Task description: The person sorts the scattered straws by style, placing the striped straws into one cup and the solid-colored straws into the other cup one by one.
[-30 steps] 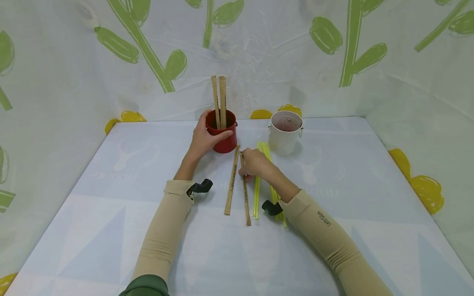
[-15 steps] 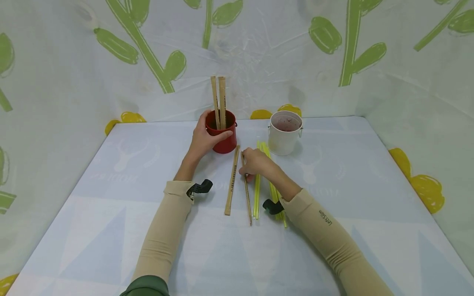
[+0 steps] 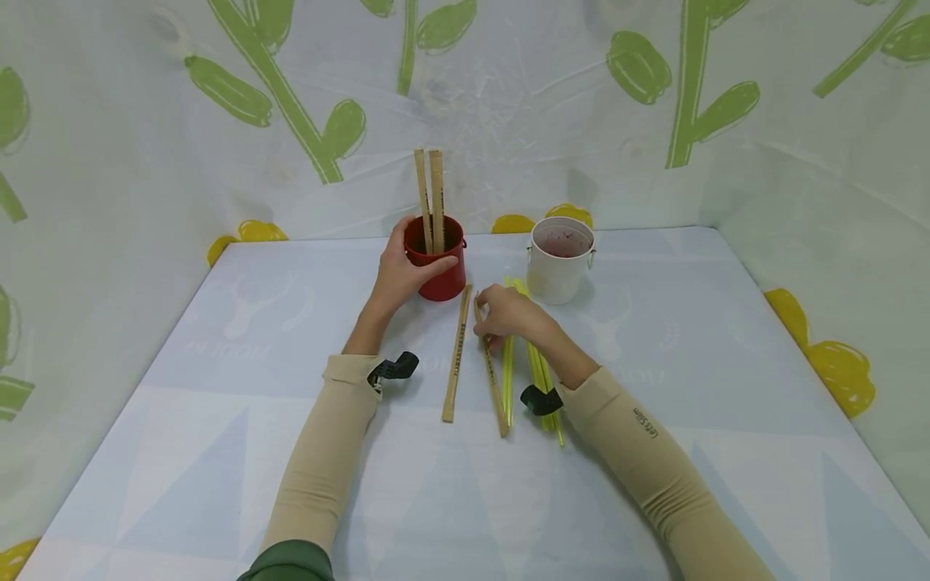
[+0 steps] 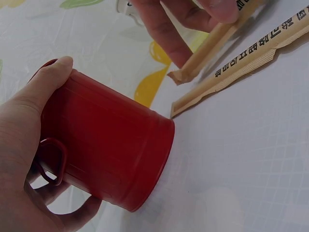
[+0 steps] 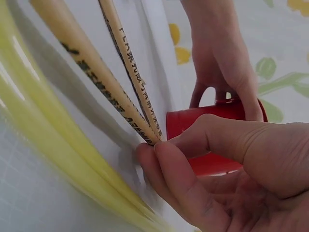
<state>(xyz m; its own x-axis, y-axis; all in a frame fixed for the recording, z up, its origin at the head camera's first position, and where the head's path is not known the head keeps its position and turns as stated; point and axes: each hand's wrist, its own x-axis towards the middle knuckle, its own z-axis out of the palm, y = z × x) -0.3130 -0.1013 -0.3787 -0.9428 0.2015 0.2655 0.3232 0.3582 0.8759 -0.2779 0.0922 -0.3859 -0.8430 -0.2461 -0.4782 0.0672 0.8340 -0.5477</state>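
My left hand (image 3: 398, 270) grips the red bucket (image 3: 445, 284) from its left side, fingers behind and thumb along the front of the rim. Several brown paper-wrapped straws (image 3: 437, 190) stand upright in that bucket. Just in front of it, my right hand (image 3: 512, 313) pinches one paper-wrapped straw (image 3: 495, 387) near its far end between thumb and fingertips. In the left wrist view, this straw's crimped end (image 4: 181, 76) is raised off the table. Another wrapped straw (image 3: 455, 363) lies to its left, printed with dark characters. Yellow straws (image 3: 507, 387) lie under and beside my right hand.
A white bucket (image 3: 558, 274) with a side handle stands at the back right, stained inside. The pale patterned table (image 3: 218, 484) meets a leaf-printed sheet (image 3: 508, 105) at its back edge. More yellow straws (image 3: 541, 379) lie partly beneath the right wrist camera (image 3: 541, 400).
The right hand has moved slightly right and back with the pinched straw. The straw's near end has swung right, over the yellow straws. The left hand and red bucket stay in place.
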